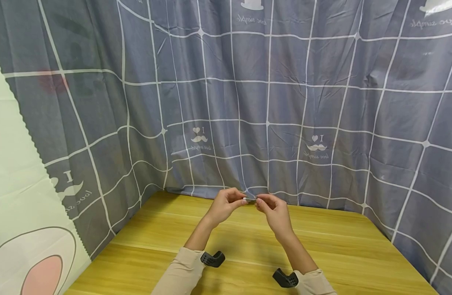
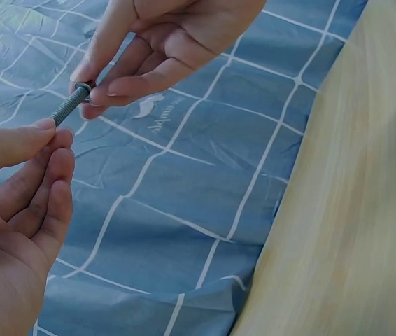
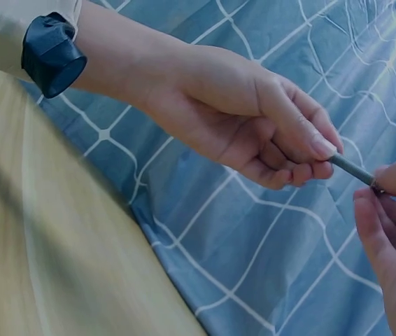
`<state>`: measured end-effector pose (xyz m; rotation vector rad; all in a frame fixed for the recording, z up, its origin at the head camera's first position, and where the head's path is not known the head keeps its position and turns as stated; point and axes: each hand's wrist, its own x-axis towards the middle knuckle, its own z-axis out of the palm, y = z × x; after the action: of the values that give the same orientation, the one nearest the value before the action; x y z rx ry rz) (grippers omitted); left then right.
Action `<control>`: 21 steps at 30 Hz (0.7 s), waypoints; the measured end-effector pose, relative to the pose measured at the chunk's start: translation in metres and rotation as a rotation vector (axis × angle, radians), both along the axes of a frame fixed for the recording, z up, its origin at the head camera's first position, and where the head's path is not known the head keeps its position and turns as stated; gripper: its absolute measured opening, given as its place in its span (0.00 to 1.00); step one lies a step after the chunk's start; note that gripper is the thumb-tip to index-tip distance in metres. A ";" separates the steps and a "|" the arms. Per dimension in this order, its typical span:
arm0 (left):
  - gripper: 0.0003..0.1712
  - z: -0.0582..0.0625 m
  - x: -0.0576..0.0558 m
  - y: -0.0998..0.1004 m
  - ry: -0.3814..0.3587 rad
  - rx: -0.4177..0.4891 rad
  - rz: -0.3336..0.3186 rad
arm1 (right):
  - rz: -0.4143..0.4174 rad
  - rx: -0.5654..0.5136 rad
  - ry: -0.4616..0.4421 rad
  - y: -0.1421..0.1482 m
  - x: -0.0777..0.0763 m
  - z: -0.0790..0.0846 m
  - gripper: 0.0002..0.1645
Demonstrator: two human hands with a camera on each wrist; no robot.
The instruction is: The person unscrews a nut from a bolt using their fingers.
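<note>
A slim grey threaded bolt (image 2: pixel 68 106) is held in the air between both hands, above the far part of the table. My left hand (image 1: pixel 226 205) pinches one end of it between thumb and fingers. At the other end, the thumb and fingers of my right hand (image 1: pixel 275 213) grip around a small dark ring-like part (image 2: pixel 84 87); whether it is a nut or the bolt's head I cannot tell. In the right wrist view the shank (image 3: pixel 353 169) spans the gap between the hands, its ends covered by fingertips.
Below the hands lies a yellow wood-grain table (image 1: pixel 248 254). A grey-blue checked curtain (image 1: pixel 285 102) hangs along its back and sides. At the left is a pale green cloth (image 1: pixel 16 164) with a printed pink and white shape. Black wrist mounts (image 1: pixel 213 259) sit on both forearms.
</note>
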<state>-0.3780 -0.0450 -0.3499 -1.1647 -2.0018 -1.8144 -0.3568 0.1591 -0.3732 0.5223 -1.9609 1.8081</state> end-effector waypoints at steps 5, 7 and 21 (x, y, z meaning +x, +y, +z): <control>0.07 -0.002 -0.004 -0.001 -0.008 -0.015 0.013 | 0.003 0.024 -0.005 0.000 0.001 0.001 0.14; 0.07 -0.006 -0.011 0.000 -0.008 -0.023 0.022 | 0.001 0.018 -0.014 0.000 0.001 0.001 0.16; 0.07 -0.020 -0.026 0.002 -0.007 -0.017 0.026 | 0.000 0.022 0.006 0.000 0.000 0.000 0.14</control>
<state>-0.4044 -0.0430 -0.3696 -1.1332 -2.0309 -1.7946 -0.3571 0.1587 -0.3730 0.5337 -1.9789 1.7847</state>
